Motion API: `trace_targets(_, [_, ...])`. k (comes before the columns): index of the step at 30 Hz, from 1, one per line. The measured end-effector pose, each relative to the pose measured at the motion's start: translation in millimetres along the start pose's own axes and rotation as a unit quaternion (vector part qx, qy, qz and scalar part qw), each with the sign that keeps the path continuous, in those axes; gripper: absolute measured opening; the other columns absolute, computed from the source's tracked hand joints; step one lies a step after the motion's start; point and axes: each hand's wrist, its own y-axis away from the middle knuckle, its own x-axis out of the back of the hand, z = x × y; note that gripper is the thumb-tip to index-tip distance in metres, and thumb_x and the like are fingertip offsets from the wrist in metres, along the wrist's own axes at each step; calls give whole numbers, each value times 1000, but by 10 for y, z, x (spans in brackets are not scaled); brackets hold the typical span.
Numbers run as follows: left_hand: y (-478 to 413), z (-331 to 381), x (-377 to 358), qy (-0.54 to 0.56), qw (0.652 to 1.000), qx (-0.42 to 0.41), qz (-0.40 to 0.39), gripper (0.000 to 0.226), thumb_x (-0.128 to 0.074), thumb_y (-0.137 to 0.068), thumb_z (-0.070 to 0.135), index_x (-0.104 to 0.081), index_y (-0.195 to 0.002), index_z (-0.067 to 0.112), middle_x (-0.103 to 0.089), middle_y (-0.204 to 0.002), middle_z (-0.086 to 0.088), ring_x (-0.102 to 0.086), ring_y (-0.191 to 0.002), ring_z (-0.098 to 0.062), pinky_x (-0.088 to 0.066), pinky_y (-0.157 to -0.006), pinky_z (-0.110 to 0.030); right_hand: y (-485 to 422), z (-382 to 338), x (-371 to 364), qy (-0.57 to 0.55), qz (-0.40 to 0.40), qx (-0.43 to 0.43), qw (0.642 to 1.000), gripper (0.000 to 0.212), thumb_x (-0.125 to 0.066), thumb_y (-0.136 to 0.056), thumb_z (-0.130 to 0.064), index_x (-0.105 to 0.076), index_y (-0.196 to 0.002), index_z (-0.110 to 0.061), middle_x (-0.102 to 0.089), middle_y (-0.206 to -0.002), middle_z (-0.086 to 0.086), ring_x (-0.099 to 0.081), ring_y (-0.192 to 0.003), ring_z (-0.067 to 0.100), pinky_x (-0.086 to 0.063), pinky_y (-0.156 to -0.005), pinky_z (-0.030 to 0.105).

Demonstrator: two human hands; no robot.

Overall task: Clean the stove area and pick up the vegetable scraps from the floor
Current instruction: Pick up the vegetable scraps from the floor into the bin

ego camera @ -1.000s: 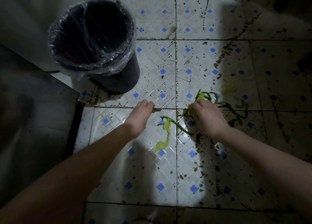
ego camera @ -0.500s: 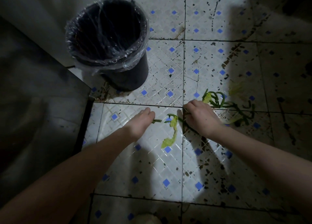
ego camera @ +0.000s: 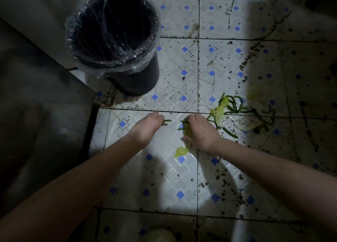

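Left grip on stems, palm down.

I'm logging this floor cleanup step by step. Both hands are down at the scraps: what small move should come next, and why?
Probably lift the left hand toward the lined bin and drop its short green stems: it seems to pinch them already, and the bin stands just beyond. The right hand grips a yellow-green leaf; more scraps lie to its right.

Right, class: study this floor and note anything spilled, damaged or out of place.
Yes: vegetable scraps lie strewn on the floor, beside the lined bin rather than in it. One tile is cracked, and dark stains speckle the tiles.
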Motion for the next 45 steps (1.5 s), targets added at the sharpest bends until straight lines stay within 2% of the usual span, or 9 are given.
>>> trace_targets(5, [72, -90, -45, 9, 1000, 11, 15, 14, -43, -95, 7, -52, -105, 11, -48, -103, -6, -41, -83, -15, -34, -69, -26, -82, -84, -11, 29, -13, 26, 999, 37, -52, -90, -19, -43, -125, -10, -44, -121, 11, -44, -112, 28, -45, -83, 37])
trace_targets(10, [124, -176, -54, -12, 999, 43, 0, 19, -49, -91, 3, -53, -105, 14, -49, -101, -4, -37, -78, -12, -36, -66, -25, -96, -97, -70, 17, -31, 66, 997, 18, -48, -93, -17, -50, -110, -11, -49, -108, 9, -48, -101, 26, -40, -73, 33])
trace_targets(18, [169, -151, 49, -11, 999, 36, -8, 20, -45, -89, -4, -52, -101, 11, -47, -99, -5, -46, -86, -19, -41, -69, -32, -80, -87, -41, 97, -63, 84, 990, 42, -53, -78, 8, -46, -116, -8, -48, -113, 12, -49, -103, 28, -39, -74, 31])
trace_targets(25, [177, -43, 235, -25, 999, 33, 31, 23, -47, -88, -10, -50, -102, 9, -49, -107, -7, -52, -97, -23, -40, -73, -30, -54, -80, 368, 140, 23, 72, 987, 49, -58, -76, 9, -47, -120, -10, -49, -110, 10, -50, -98, 26, -43, -75, 33])
trace_targets(31, [113, 84, 496, -64, 995, 35, 64, 27, -58, -84, -8, -47, -101, 9, -48, -108, -8, -53, -98, -25, -41, -73, -30, -42, -58, 764, 163, 98, 76, 979, 40, -52, -78, 10, -48, -113, -10, -50, -101, 11, -48, -88, 27, -37, -65, 33])
trace_targets(34, [68, 153, 675, -67, 994, 28, 85, 32, -63, -78, -9, -48, -100, 9, -47, -108, -9, -51, -100, -25, -41, -73, -32, -17, -73, 962, 161, 135, 76, 975, 31, -52, -85, 5, -51, -112, -9, -52, -97, 11, -50, -83, 27, -45, -67, 37])
trace_targets(39, [38, 272, 1034, -76, 985, 4, 156, 36, -54, -74, -19, -49, -97, 7, -47, -101, -9, -51, -91, -25, -33, -65, -28, -6, -141, 1295, 179, 205, 91, 958, 19, -51, -89, 2, -51, -105, -9, -53, -93, 11, -45, -76, 26, -36, -60, 34])
trace_targets(43, [39, 361, 1439, -54, 974, -8, 221, 30, -52, -78, -18, -52, -99, 3, -50, -102, -13, -53, -91, -29, -45, -71, -38, -15, -231, 1552, 163, 242, 99, 951, 23, -50, -89, 2, -53, -109, -9, -54, -96, 12, -49, -82, 30, -40, -65, 36])
trace_targets(45, [35, 381, 1628, -61, 969, -2, 241, 24, -48, -84, -12, -53, -103, 2, -48, -104, -15, -52, -94, -31, -41, -69, -37, -9, -283, 1642, 166, 250, 101, 949, 23, -50, -90, 1, -53, -110, -9, -54, -98, 12, -50, -83, 28, -44, -68, 39])
